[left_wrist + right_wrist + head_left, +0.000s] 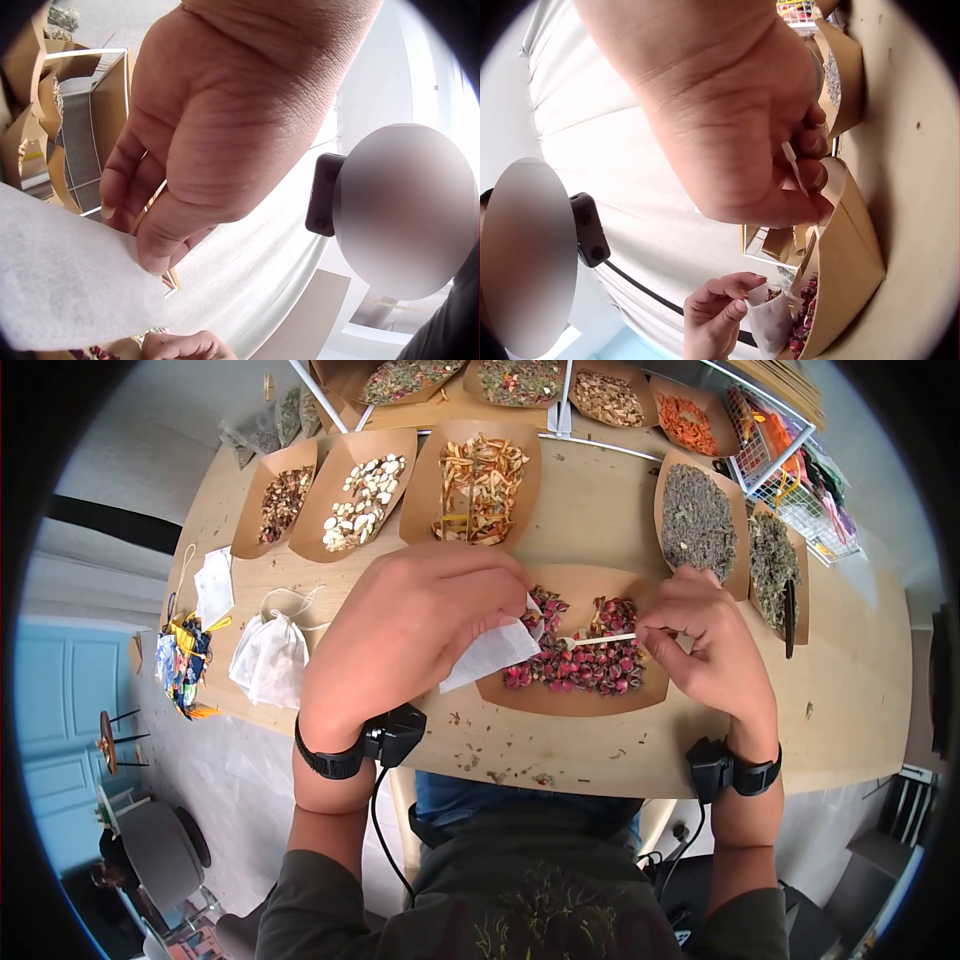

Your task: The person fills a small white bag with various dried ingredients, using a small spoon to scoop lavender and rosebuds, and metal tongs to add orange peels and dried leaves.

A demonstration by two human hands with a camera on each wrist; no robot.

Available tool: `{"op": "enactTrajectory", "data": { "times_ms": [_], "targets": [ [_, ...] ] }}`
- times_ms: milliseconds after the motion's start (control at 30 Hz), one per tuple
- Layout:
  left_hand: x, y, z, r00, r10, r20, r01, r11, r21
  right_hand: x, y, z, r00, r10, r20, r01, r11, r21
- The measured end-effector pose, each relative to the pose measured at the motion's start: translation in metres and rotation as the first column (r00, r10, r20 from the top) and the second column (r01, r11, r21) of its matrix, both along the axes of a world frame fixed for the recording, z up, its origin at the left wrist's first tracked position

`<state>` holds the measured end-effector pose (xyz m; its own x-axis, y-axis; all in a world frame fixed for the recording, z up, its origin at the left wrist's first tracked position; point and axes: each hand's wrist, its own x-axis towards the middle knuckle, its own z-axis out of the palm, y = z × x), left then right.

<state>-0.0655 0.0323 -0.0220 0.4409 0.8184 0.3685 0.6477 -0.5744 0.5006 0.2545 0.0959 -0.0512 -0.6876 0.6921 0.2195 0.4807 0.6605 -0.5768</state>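
My left hand [400, 625] pinches the edge of a white cloth pouch [490, 657] over the left side of a brown paper tray [575, 705]. Dried rosebuds [605, 675] lie in that tray. In the right wrist view the pouch [771, 328] hangs upright, with some dark pieces showing at its mouth. Between the thumb and fingers of my right hand [705, 640] is a thin pale spoon [608, 639], its tip pointing left over the rosebuds toward the pouch. The end of the spoon's handle [789, 152] sticks out from the fingers in the right wrist view.
A filled drawstring pouch [270, 660] and a flat white pouch [213, 588] lie at left, near colourful printed fabric [185, 665]. Trays of white slices [365, 500], dried strips [485, 485] and lavender-like buds [700, 520] stand behind. Black tongs [790, 615] lean on a herb tray at right.
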Motion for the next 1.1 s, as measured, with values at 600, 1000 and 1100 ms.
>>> {"op": "enactTrajectory", "data": {
  "times_ms": [600, 1000, 1100],
  "targets": [
    [0.000, 0.000, 0.003, 1.000, -0.015, -0.002, 0.015, 1.000, 0.001, -0.010, -0.008, 0.012, 0.942, -0.085, -0.326, 0.030, 0.985, -0.170],
    [0.005, -0.005, 0.017, 0.964, -0.033, 0.264, 0.002, 0.993, 0.115, 0.004, 0.000, 0.006, 0.997, -0.050, -0.059, 0.055, 0.995, 0.079],
    [0.005, -0.004, 0.012, 0.925, -0.062, 0.374, -0.011, 0.982, 0.188, 0.005, -0.001, 0.004, 0.998, -0.033, 0.048, 0.029, 0.997, 0.072]
  ]
}}
